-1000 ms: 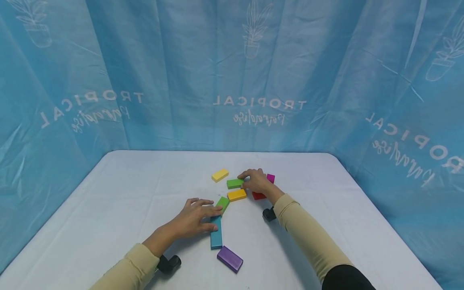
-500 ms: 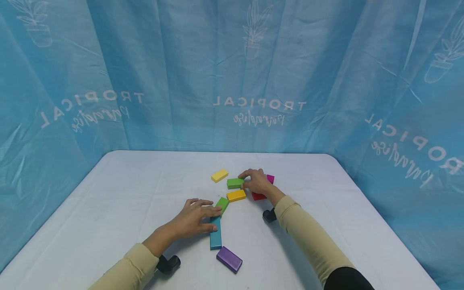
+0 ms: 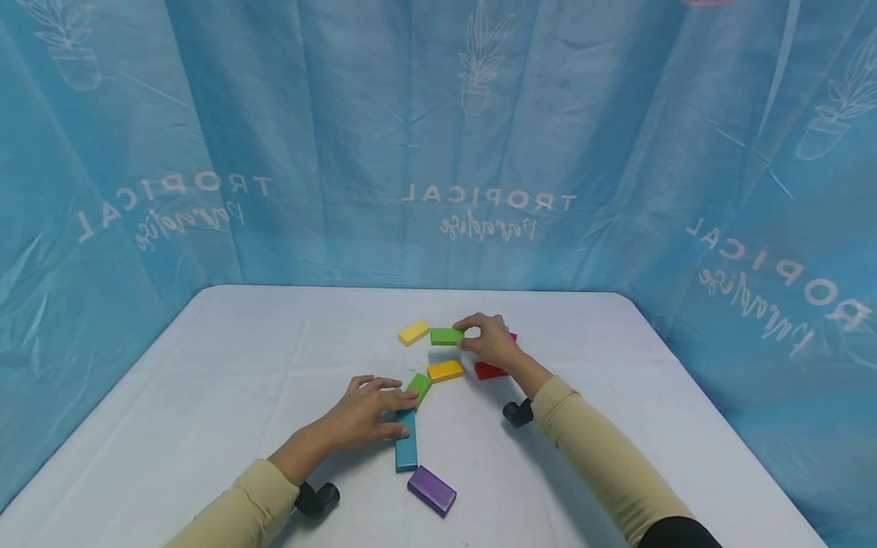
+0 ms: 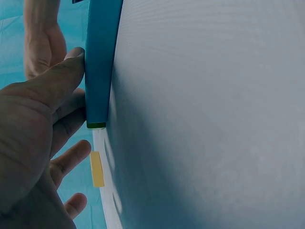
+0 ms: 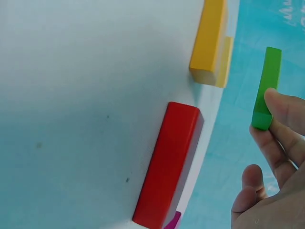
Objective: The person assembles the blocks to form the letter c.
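My right hand (image 3: 492,340) pinches one end of a green block (image 3: 447,336) between thumb and fingers, holding it above the table with its shadow beneath. In the right wrist view, thumb and fingertips close on the lower end of that block. My left hand (image 3: 370,411) rests at a blue block (image 3: 406,449), thumb against it and index finger reaching over a second green block (image 3: 419,387) at the blue block's far end. In the left wrist view, the thumb tip touches the edge of the blue block; the other fingers are spread loosely.
On the white table (image 3: 274,365) lie a yellow block (image 3: 414,332), an orange block (image 3: 445,371), a red block (image 3: 489,371) and a purple block (image 3: 432,490). A magenta block (image 5: 173,221) sits behind the right hand. A blue curtain (image 3: 329,152) hangs around the table.
My right hand has raised the green block off the table, moving it slightly up and away. The left hand stays in place on the blue block.
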Action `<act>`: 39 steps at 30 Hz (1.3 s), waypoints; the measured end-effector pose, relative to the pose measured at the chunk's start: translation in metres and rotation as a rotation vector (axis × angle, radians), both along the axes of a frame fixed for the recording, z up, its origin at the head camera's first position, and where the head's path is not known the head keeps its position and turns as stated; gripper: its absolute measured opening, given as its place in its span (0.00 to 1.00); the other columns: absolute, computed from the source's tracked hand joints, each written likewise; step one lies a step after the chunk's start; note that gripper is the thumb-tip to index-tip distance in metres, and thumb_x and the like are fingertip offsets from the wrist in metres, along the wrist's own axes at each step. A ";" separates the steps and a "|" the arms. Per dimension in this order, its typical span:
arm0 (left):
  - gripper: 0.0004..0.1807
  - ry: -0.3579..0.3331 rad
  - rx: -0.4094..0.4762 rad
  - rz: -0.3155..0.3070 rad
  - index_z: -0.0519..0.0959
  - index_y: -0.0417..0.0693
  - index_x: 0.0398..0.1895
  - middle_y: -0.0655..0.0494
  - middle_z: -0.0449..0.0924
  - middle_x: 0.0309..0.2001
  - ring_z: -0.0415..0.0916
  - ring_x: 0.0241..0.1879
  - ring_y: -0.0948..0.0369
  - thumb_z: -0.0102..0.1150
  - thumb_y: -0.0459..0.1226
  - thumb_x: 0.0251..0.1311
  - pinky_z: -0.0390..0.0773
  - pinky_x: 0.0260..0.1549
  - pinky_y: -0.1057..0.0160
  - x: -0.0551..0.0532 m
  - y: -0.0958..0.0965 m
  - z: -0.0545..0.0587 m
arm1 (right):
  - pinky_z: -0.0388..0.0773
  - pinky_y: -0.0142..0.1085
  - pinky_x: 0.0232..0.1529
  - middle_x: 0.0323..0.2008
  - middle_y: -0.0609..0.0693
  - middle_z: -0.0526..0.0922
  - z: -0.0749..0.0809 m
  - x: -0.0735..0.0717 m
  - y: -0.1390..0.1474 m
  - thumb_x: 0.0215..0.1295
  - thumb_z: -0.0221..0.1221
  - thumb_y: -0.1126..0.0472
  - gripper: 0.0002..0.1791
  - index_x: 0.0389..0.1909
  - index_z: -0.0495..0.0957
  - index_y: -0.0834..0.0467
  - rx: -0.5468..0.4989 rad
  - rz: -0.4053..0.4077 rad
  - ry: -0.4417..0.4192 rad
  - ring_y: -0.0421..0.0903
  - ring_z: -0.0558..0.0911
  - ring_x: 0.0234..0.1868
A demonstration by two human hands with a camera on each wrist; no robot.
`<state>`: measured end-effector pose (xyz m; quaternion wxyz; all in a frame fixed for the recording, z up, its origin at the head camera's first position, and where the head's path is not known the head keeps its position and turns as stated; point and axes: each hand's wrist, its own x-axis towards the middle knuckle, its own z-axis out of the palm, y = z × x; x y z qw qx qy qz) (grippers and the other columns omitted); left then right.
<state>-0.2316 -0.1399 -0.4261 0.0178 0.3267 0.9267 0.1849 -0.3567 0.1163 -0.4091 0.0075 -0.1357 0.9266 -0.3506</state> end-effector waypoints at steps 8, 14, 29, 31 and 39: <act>0.30 -0.002 0.002 -0.004 0.75 0.51 0.63 0.60 0.72 0.63 0.61 0.66 0.50 0.64 0.51 0.58 0.49 0.61 0.36 0.000 0.001 0.000 | 0.74 0.42 0.44 0.52 0.48 0.77 0.002 0.017 0.014 0.59 0.66 0.59 0.18 0.52 0.82 0.48 -0.049 -0.048 0.002 0.53 0.69 0.50; 0.30 0.012 0.012 -0.007 0.75 0.50 0.63 0.59 0.73 0.62 0.61 0.65 0.50 0.64 0.50 0.58 0.49 0.61 0.36 0.000 0.000 0.000 | 0.73 0.37 0.36 0.50 0.55 0.76 0.004 0.037 0.023 0.58 0.67 0.61 0.18 0.51 0.83 0.49 -0.084 -0.084 -0.005 0.51 0.68 0.46; 0.30 0.008 0.003 -0.008 0.74 0.50 0.63 0.59 0.72 0.63 0.61 0.65 0.49 0.64 0.50 0.58 0.49 0.60 0.36 0.001 0.001 0.000 | 0.79 0.35 0.35 0.44 0.51 0.75 0.012 0.092 0.035 0.54 0.70 0.63 0.19 0.49 0.83 0.50 -0.143 -0.084 0.011 0.50 0.68 0.48; 0.30 0.010 0.006 -0.009 0.75 0.49 0.63 0.59 0.73 0.63 0.61 0.65 0.49 0.64 0.50 0.58 0.49 0.60 0.36 0.002 0.001 0.000 | 0.78 0.36 0.35 0.44 0.49 0.75 0.011 0.097 0.037 0.54 0.70 0.63 0.19 0.48 0.84 0.50 -0.142 -0.084 0.014 0.51 0.68 0.48; 0.30 0.016 0.008 -0.004 0.75 0.50 0.63 0.59 0.73 0.63 0.61 0.65 0.49 0.64 0.50 0.58 0.49 0.61 0.36 0.001 0.001 -0.001 | 0.75 0.36 0.33 0.45 0.49 0.76 0.008 0.121 0.043 0.53 0.70 0.63 0.19 0.47 0.84 0.49 -0.129 -0.096 0.004 0.55 0.70 0.47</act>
